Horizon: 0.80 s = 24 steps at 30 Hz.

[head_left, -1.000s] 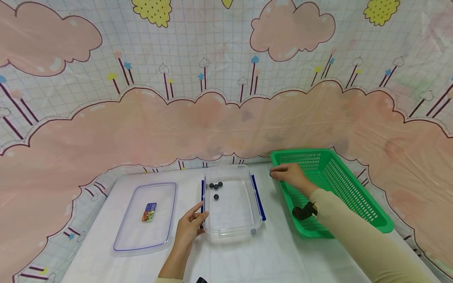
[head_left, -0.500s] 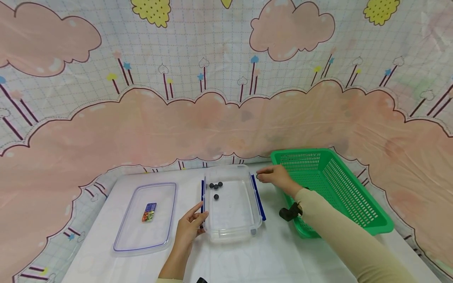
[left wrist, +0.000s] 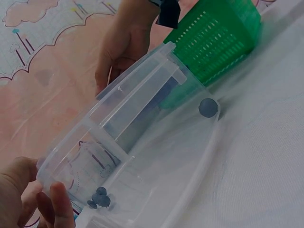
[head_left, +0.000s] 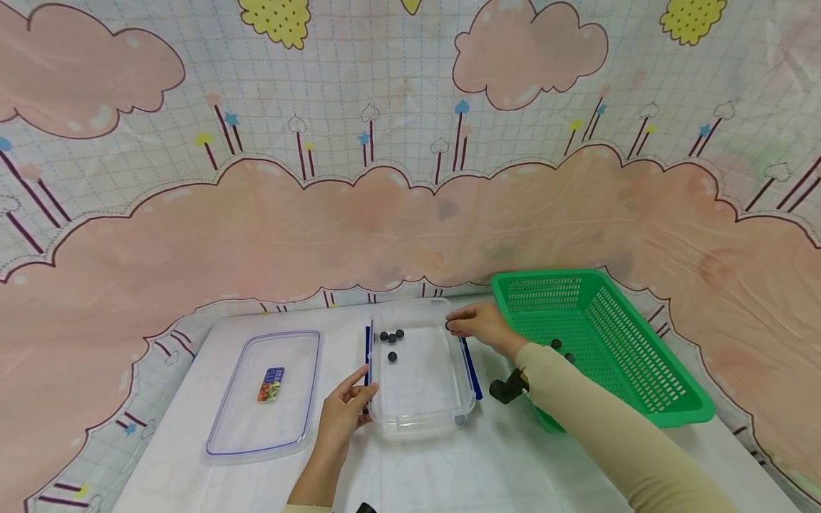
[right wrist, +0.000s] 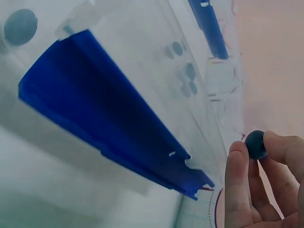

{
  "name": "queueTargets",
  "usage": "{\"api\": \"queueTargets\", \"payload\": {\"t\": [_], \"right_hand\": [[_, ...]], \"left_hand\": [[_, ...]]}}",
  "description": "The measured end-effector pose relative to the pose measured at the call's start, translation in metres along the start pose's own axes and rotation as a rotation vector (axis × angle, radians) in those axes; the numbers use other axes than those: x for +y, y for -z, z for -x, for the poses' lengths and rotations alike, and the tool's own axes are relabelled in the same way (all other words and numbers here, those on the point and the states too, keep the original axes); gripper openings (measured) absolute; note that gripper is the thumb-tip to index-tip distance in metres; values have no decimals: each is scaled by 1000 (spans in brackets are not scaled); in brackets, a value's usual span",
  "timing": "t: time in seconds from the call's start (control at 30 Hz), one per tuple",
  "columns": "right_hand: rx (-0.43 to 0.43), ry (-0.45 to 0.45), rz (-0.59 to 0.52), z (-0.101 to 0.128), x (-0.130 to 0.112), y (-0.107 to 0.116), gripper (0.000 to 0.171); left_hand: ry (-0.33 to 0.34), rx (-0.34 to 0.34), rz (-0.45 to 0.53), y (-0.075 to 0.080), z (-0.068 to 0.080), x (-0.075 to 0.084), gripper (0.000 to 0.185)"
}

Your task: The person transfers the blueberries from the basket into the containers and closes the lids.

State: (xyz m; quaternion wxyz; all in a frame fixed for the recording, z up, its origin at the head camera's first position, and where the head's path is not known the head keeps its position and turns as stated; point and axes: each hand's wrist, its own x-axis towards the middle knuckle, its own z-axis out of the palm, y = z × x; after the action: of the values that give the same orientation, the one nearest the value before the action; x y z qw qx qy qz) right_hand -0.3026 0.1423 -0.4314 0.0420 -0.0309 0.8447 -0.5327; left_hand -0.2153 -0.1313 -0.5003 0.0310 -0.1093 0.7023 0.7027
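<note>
Right wrist view: dark ball (right wrist: 255,144) pinched in right hand (head_left: 479,326) fingertips (right wrist: 237,154), held over far right rim of clear container (head_left: 420,370). Left hand (head_left: 341,413) rested against container's left wall, fingers relaxed, steadying. Four balls already inside; two left in green basket (head_left: 641,370). Mid-transfer step, judged. Next: hand over open interior, then release.

Lighting: bright, even and diffuse; only faint, soft shadows were cast on the white table (head_left: 449,470). Head view: wide-angle bending was noted toward the edges. Wrist views: softened focus; near parts of the clear container (right wrist: 118,109) were rendered blurred.
</note>
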Motion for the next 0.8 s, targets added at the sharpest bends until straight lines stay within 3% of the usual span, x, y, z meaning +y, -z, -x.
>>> {"api": "queueTargets", "payload": {"t": [0.37, 0.8], "right_hand": [[-14, -51, 13, -4, -12, -19, 24], [-34, -4, 79, -14, -15, -42, 20]], "left_hand": [[-15, -11, 5, 1, 2, 1, 55], [-17, -12, -3, 1, 2, 1, 54]]}}
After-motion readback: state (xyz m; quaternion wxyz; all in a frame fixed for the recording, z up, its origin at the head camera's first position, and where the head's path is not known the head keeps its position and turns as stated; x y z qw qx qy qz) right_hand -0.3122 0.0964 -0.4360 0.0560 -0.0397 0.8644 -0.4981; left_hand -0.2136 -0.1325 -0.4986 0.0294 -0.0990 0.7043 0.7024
